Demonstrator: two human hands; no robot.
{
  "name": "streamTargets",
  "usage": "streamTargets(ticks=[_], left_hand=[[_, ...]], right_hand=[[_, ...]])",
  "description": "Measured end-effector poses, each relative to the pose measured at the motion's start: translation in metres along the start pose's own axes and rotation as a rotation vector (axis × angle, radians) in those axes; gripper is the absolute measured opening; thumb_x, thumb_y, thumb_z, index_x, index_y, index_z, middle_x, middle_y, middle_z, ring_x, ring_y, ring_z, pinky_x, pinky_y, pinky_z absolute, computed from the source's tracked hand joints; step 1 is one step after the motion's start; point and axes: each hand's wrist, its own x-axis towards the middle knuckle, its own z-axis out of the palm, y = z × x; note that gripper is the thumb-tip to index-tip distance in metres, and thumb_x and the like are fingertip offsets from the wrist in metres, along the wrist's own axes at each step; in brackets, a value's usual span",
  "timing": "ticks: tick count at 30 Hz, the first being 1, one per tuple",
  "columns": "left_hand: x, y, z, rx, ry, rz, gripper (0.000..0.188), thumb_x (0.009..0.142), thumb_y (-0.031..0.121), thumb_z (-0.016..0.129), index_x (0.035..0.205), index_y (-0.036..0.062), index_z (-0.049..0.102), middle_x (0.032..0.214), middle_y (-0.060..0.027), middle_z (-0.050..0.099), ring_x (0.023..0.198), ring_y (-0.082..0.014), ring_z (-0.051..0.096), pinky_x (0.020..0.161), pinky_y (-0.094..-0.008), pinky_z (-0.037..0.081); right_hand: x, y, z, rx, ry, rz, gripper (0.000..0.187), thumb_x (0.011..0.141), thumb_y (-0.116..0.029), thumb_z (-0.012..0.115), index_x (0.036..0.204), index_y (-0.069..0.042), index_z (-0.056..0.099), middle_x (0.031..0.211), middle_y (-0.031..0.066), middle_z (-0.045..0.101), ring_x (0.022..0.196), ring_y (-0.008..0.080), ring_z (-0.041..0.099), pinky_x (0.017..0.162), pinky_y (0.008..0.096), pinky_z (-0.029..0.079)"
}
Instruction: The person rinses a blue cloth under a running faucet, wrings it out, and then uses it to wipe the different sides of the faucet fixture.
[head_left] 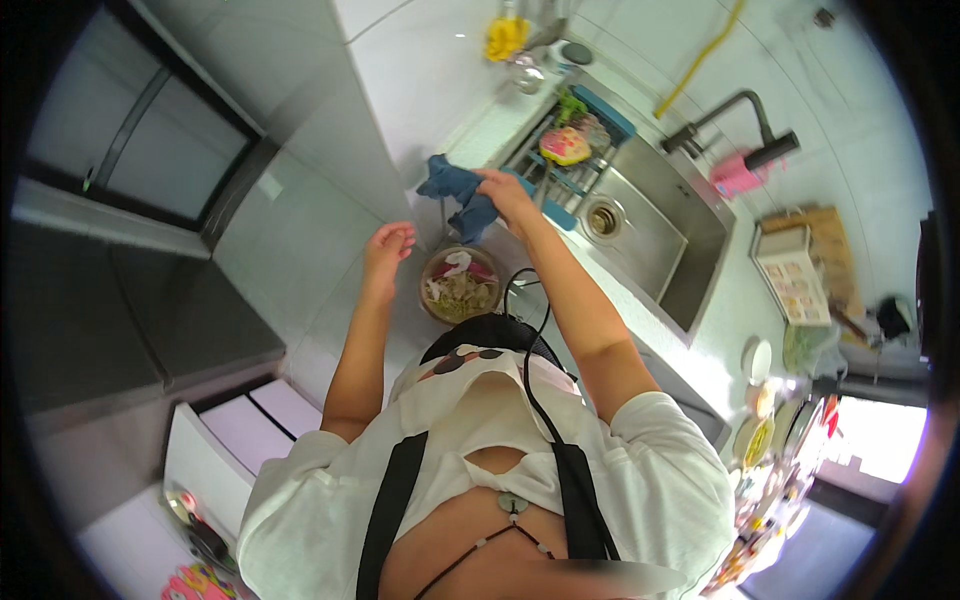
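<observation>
A crumpled dark-blue cloth (452, 184) hangs from my right hand (508, 198), which grips its right side by the edge of the counter. Part of the cloth droops below my fingers. To the left, my left hand (388, 248) is raised apart from the cloth, its fingers curled in and nothing visible in them. Below and between my hands stands a round bin (428, 298) on the floor. Inside it lie vegetable scraps (462, 293) and white, tissue-like pieces.
Right of my hands, a steel sink (640, 220) is set into the white counter, with a black faucet (745, 115) over it. A blue rack (600, 105) holds greens and a pink-and-yellow item. A black cable (530, 340) runs down my front. Dark cabinets (140, 310) stand at left.
</observation>
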Motion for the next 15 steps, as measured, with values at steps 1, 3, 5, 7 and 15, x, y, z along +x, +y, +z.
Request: streamTargets(ticks=[1, 3, 5, 7, 15], left_hand=[[0.002, 0.000, 0.003, 0.000, -0.003, -0.011, 0.019, 0.086, 0.014, 0.047, 0.098, 0.0044, 0.058, 0.093, -0.0037, 0.059, 0.083, -0.0107, 0.055, 0.071, -0.0233, 0.044], [0.005, 0.001, 0.012, -0.007, -0.012, -0.021, 0.019, 0.086, 0.014, 0.047, 0.099, 0.0043, 0.057, 0.093, -0.0038, 0.059, 0.082, -0.0105, 0.055, 0.070, -0.0230, 0.044], [0.011, 0.001, 0.028, -0.006, -0.075, -0.027, 0.019, 0.086, 0.013, 0.048, 0.099, 0.0044, 0.058, 0.092, -0.0044, 0.059, 0.081, -0.0112, 0.056, 0.068, -0.0230, 0.044], [0.017, 0.001, 0.042, 0.010, -0.112, -0.032, 0.018, 0.086, 0.013, 0.048, 0.099, 0.0045, 0.058, 0.091, -0.0044, 0.058, 0.080, -0.0114, 0.056, 0.066, -0.0226, 0.044], [0.045, -0.011, 0.102, 0.132, -0.230, -0.043, 0.020, 0.086, 0.013, 0.047, 0.102, 0.0056, 0.057, 0.091, -0.0016, 0.056, 0.081, -0.0111, 0.056, 0.068, -0.0218, 0.044]], right_hand=[[-0.014, -0.009, -0.012, 0.127, 0.008, -0.030, 0.038, 0.074, -0.006, 0.047, 0.111, -0.002, 0.052, 0.088, 0.0077, 0.060, 0.076, 0.0157, 0.058, 0.068, 0.0271, 0.048], [-0.047, -0.033, -0.037, 0.368, 0.016, -0.114, 0.040, 0.075, -0.006, 0.045, 0.115, -0.001, 0.047, 0.096, 0.0088, 0.058, 0.080, 0.0172, 0.058, 0.072, 0.0278, 0.048], [-0.087, -0.047, -0.063, 0.542, 0.053, -0.227, 0.046, 0.076, -0.009, 0.046, 0.121, -0.002, 0.040, 0.106, 0.0110, 0.054, 0.091, 0.0194, 0.056, 0.080, 0.0300, 0.046], [-0.122, -0.048, -0.086, 0.656, 0.176, -0.303, 0.048, 0.077, -0.010, 0.045, 0.123, -0.001, 0.037, 0.110, 0.0120, 0.052, 0.094, 0.0203, 0.054, 0.083, 0.0312, 0.044], [-0.162, -0.021, -0.177, 0.429, 0.568, -0.399, 0.048, 0.078, -0.008, 0.042, 0.126, -0.003, 0.038, 0.110, 0.0107, 0.053, 0.086, 0.0183, 0.056, 0.072, 0.0287, 0.047]])
